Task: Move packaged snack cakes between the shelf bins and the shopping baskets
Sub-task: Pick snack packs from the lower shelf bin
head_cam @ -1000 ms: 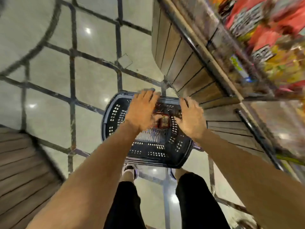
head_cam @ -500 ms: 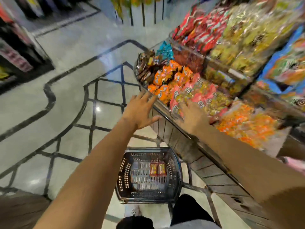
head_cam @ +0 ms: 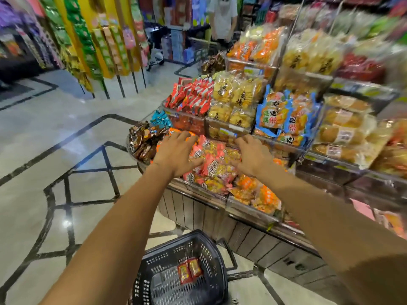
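A dark shopping basket [head_cam: 211, 249] stands on the floor below me with two small red and orange snack cake packets [head_cam: 189, 270] lying side by side in it. Above it, a low shelf bin [head_cam: 207, 191] holds a heap of pink and yellow snack packets [head_cam: 217, 166]. My left hand [head_cam: 176, 153] hovers over the bin's left part with fingers spread and nothing in it. My right hand [head_cam: 253, 155] reaches over the same heap, fingers spread and slightly bent, also holding nothing.
Brown packets [head_cam: 143, 139] and orange packets fill the bin's left end. Higher tiers carry red packets [head_cam: 191, 97], yellow bags [head_cam: 235, 100] and blue bags [head_cam: 284, 115]. A person [head_cam: 222, 16] stands at the aisle's far end. Tiled floor [head_cam: 55, 150] lies to the left.
Both hands rose from the basket and moved forward over the pink and yellow packets in the shelf bin. The view tilted up from the floor to the shelves.
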